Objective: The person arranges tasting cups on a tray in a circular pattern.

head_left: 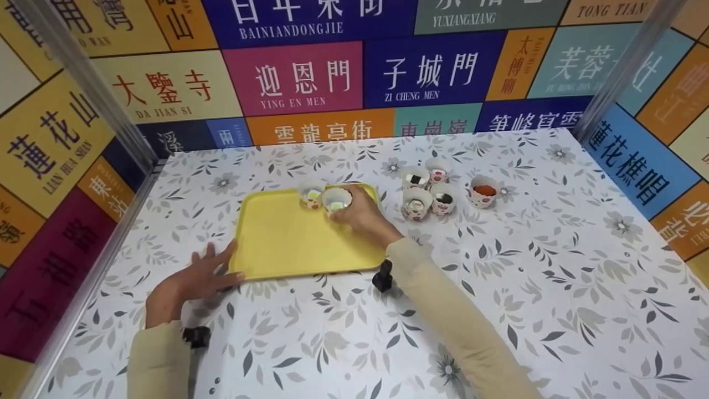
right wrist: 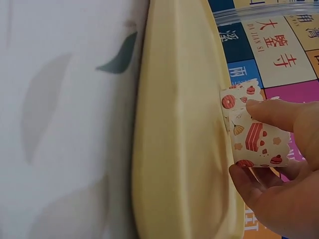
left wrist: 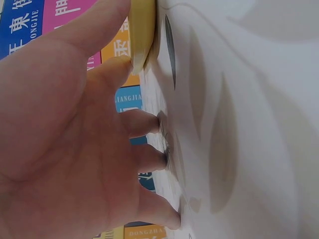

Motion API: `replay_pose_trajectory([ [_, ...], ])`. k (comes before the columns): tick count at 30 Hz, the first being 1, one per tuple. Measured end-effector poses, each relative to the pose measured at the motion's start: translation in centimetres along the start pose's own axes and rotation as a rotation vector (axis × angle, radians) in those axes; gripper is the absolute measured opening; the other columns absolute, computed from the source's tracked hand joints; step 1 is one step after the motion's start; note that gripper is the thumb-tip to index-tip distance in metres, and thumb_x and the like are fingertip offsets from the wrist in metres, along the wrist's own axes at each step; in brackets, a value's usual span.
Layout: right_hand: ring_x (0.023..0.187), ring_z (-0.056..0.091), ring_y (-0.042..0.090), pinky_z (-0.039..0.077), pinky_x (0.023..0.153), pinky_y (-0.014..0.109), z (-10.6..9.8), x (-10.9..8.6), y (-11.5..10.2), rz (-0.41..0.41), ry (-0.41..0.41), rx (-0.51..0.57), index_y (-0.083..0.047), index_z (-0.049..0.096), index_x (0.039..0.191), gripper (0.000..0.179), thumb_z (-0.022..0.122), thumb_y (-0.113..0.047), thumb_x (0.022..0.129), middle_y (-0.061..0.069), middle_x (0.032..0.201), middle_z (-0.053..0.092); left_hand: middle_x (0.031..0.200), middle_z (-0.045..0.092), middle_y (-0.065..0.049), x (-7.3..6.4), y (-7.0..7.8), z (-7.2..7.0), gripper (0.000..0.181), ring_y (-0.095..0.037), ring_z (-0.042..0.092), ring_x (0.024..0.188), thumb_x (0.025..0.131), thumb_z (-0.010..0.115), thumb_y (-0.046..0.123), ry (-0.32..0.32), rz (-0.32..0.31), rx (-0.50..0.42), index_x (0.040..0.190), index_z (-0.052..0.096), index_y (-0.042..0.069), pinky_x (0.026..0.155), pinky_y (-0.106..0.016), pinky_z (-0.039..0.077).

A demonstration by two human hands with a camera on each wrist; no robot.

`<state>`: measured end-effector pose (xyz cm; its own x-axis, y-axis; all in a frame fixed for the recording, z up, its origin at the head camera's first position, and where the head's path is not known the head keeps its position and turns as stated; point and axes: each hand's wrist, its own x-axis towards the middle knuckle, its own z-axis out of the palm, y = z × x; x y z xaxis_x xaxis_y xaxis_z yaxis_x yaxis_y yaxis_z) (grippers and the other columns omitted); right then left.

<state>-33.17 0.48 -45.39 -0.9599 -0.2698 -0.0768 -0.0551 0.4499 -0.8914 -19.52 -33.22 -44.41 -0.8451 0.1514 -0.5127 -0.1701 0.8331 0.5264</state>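
Paper cup (head_left: 335,206), contents indistinct, is pinched by right fingers (right wrist: 245,183); left fingers (left wrist: 151,157), spread, touch the yellow tray (head_left: 293,238).

Just left of the right fingers (head_left: 357,197), a second cup (head_left: 312,199) stands close beside the held cup (head_left: 337,207) and blocks a sideways pass there. Nearer and farther left, bare tray (head_left: 282,238) lies open to the left fingers (head_left: 224,254), which take up its left rim by the near corner. Right of the right fingers, past the rim, a lane of tabletop (head_left: 321,332) leads to four cups (head_left: 415,212) bunched together; a gap parts them from a lone cup (head_left: 483,198) farther right. Beyond the right fingers, a tabletop strip reaches the back wall (head_left: 302,72). The right sleeve (head_left: 443,305) obstructs entry by the tray's near right corner.
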Motion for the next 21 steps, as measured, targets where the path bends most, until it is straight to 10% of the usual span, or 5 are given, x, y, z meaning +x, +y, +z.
replay_pose_trajectory([
  [10,0.093,0.058,0.017,0.049,0.084,0.03,0.56,0.09,-0.11,0.023,-0.014,0.03,-0.014,0.048,0.145,0.066,0.075,-0.004,0.086,0.007,0.13,0.061,0.162,-0.023,-0.026,-0.31,0.23,-0.19,0.096,-0.054,-0.029,0.144,0.094,0.056,0.062,0.007,0.044,0.012,0.162,0.0,0.025,0.111,-0.078,-0.011],
  [21,0.112,0.058,0.022,0.049,0.101,0.035,0.65,0.33,-0.04,0.031,0.003,0.017,-0.011,0.048,0.144,0.068,0.075,0.001,0.083,0.01,0.133,0.06,0.163,-0.023,-0.025,-0.35,0.25,-0.08,0.093,-0.054,-0.028,0.144,0.095,0.055,0.061,0.017,0.04,0.022,0.162,0.0,0.026,0.111,-0.077,-0.012],
])
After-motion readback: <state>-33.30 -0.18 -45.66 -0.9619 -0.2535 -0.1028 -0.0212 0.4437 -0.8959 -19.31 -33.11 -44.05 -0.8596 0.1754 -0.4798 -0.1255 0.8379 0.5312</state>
